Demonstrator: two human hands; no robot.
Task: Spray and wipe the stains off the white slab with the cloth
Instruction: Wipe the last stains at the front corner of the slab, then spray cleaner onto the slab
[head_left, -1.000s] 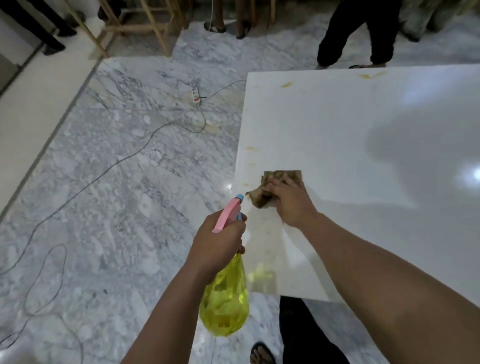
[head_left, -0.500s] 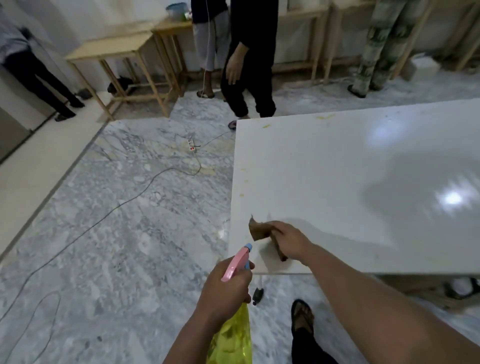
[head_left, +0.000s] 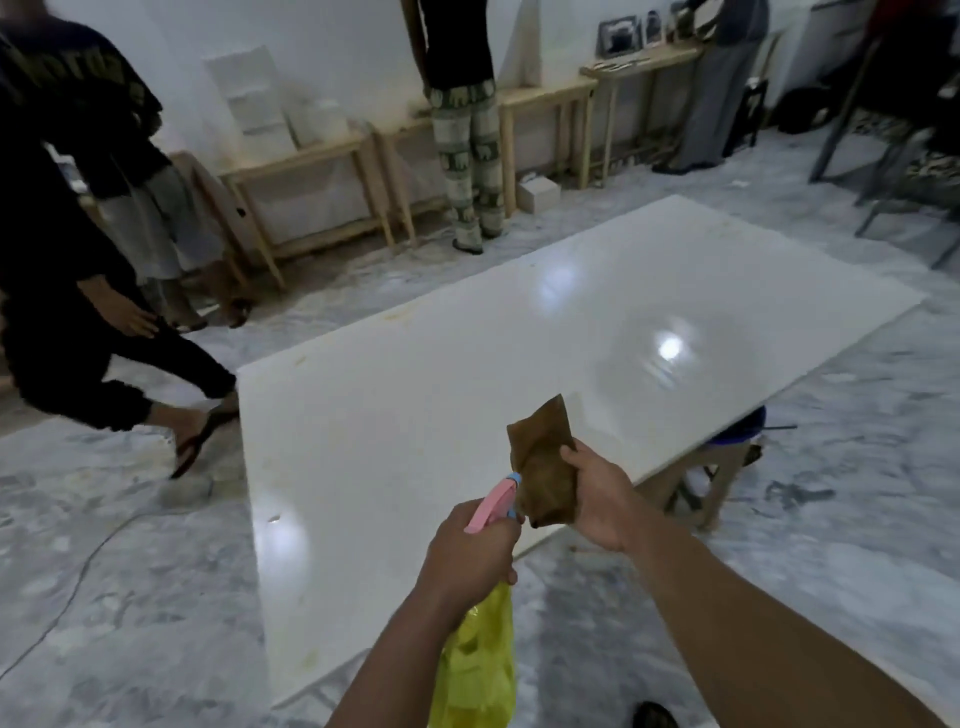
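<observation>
The right hand (head_left: 602, 499) grasped the brown cloth (head_left: 543, 467), which was now lifted off the white slab (head_left: 415, 405), not pressed on it as before. The left hand (head_left: 470, 556) gripped the spray bottle (head_left: 478, 660), its nozzle just beside the cloth.
</observation>
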